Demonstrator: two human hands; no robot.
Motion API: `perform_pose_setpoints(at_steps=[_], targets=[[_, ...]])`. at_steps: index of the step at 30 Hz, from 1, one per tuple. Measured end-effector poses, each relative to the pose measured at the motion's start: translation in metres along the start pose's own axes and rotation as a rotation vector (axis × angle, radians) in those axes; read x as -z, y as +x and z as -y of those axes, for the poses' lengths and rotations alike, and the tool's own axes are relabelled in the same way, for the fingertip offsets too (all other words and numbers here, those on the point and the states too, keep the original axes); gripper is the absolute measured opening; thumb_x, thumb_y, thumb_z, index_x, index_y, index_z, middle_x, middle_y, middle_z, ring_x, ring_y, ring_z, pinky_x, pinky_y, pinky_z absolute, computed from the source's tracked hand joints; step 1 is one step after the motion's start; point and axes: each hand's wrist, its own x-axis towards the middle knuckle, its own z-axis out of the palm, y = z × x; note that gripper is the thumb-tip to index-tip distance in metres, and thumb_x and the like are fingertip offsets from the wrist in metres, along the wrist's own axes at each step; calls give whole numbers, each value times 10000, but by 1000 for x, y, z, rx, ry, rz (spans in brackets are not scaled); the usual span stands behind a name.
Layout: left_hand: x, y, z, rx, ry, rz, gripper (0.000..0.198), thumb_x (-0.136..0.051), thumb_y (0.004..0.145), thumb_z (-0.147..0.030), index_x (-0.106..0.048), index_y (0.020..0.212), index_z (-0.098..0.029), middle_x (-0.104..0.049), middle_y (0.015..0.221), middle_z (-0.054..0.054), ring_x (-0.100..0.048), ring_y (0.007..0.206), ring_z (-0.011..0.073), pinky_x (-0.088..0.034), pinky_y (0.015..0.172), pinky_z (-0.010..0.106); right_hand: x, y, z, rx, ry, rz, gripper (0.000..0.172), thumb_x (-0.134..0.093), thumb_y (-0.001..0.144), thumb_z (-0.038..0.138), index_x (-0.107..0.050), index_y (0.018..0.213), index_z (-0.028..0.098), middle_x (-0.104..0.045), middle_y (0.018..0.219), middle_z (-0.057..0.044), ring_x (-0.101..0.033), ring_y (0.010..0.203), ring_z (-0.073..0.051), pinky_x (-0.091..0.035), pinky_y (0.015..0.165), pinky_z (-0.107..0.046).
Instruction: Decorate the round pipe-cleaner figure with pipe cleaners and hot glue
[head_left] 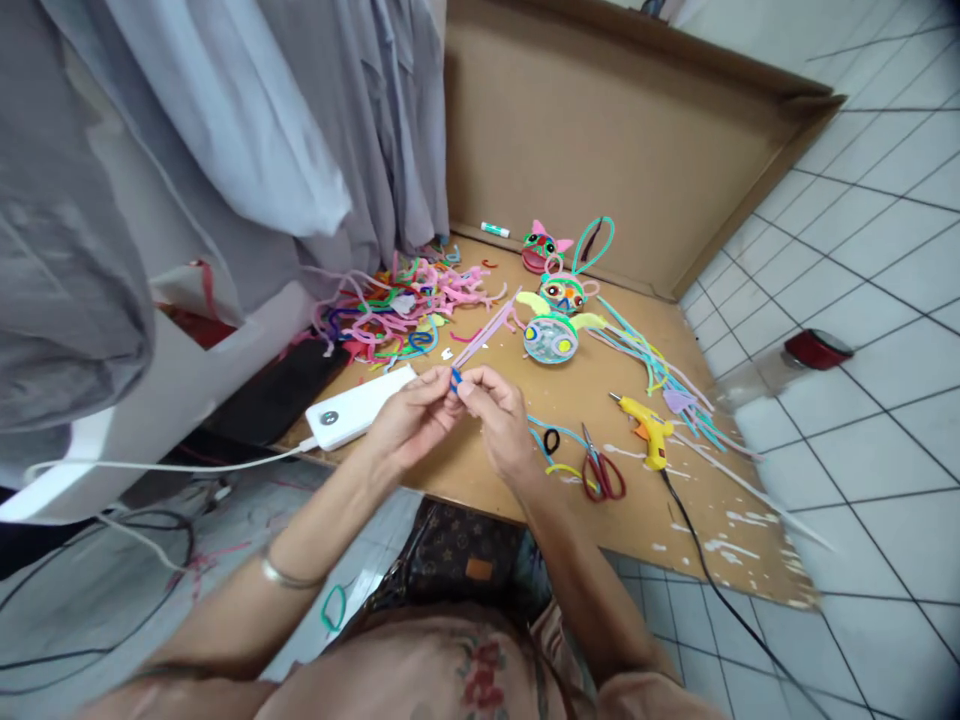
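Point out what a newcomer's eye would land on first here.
Probably the bright figure with yellow wings, on the brown table beyond the hands. Next, perhaps, the tangled heap of colorful pipe cleaners at the table's left and the yellow glue gun at its right. In the center, the left hand and right hand meet at a small blue piece.

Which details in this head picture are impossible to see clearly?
Head view: full shape of blue piece, partly covered by left hand and right hand.
Head view: far end of black cord, cut off by bottom edge.
Head view: any print on green-white tube, too small.
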Motion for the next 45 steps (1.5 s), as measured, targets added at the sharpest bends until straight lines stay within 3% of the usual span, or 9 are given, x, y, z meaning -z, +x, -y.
perform_pose_setpoints(at_steps=[4, 8, 15, 20, 24, 31, 38, 42, 45], targets=[[-21, 5, 23, 86, -148, -15, 186, -662, 820, -142, -586, 651, -158, -524, 589, -29, -469, 518, 46, -453, 565, 159, 19, -8, 9, -29, 76, -102, 222, -676, 710, 404, -580, 679, 206, -525, 595, 42, -478, 585, -101, -423, 617, -246], [-32, 19, 33, 184, -123, 157, 132, -751, 755, -166, -638, 695, -129, -582, 657, -11, -527, 569, 34, -462, 600, 138, 48, -11, 13, -63, 184, -168, 212, -708, 673, 378, -577, 670, 211, -468, 577, 50, -394, 538, -87, -385, 557, -228], [-54, 60, 43, 84, 113, 280, 420, -621, 854, -510, -630, 676, -129, -606, 628, 31, -540, 564, 76, -435, 549, 185, 86, -1, 13, -24, 185, -253, 220, -693, 673, 381, -545, 657, 218, -534, 666, 8, -441, 608, -117, -375, 555, -248], [-64, 90, 53, -64, 294, 384, 459, -741, 707, -581, -620, 660, -140, -589, 572, 5, -519, 516, 77, -392, 524, 200, 104, 12, 16, 24, 155, -272, 210, -690, 685, 361, -549, 649, 209, -494, 638, 25, -418, 604, -105, -376, 581, -245], [-63, 104, 55, -245, 543, 507, 389, -728, 742, -536, -642, 713, -158, -642, 653, 30, -590, 632, 135, -442, 665, 257, 120, 24, 15, 21, 168, -282, 242, -681, 664, 330, -485, 584, 212, -353, 570, 53, -321, 550, -97, -338, 526, -242], [-47, 103, 68, -435, 874, 474, 241, -671, 816, -373, -694, 630, -220, -596, 652, 52, -536, 696, 171, -407, 748, 279, 139, 25, -4, -90, 191, -214, 333, -656, 652, 338, -372, 534, 209, -249, 546, 72, -278, 488, -73, -309, 471, -227], [-34, 108, 84, -154, 671, 461, 469, -645, 760, -615, -636, 679, -153, -603, 644, 32, -523, 621, 135, -406, 650, 255, 144, 20, -11, -57, 11, -243, 279, -664, 731, 408, -493, 629, 213, -374, 556, 62, -353, 528, -93, -338, 542, -247], [-28, 111, 84, -31, 781, 576, 453, -618, 785, -574, -600, 669, -136, -539, 609, 0, -444, 564, 96, -334, 563, 224, 149, 18, -13, 61, -381, -246, 237, -593, 843, 395, -547, 701, 211, -496, 630, 42, -430, 601, -110, -344, 599, -254], [-25, 111, 83, -71, 938, 597, 409, -589, 815, -496, -545, 614, -142, -412, 537, -38, -338, 507, 76, -236, 501, 223, 147, 14, -13, 145, -620, -164, 226, -548, 883, 354, -546, 709, 209, -508, 672, 35, -451, 647, -116, -338, 632, -262]])
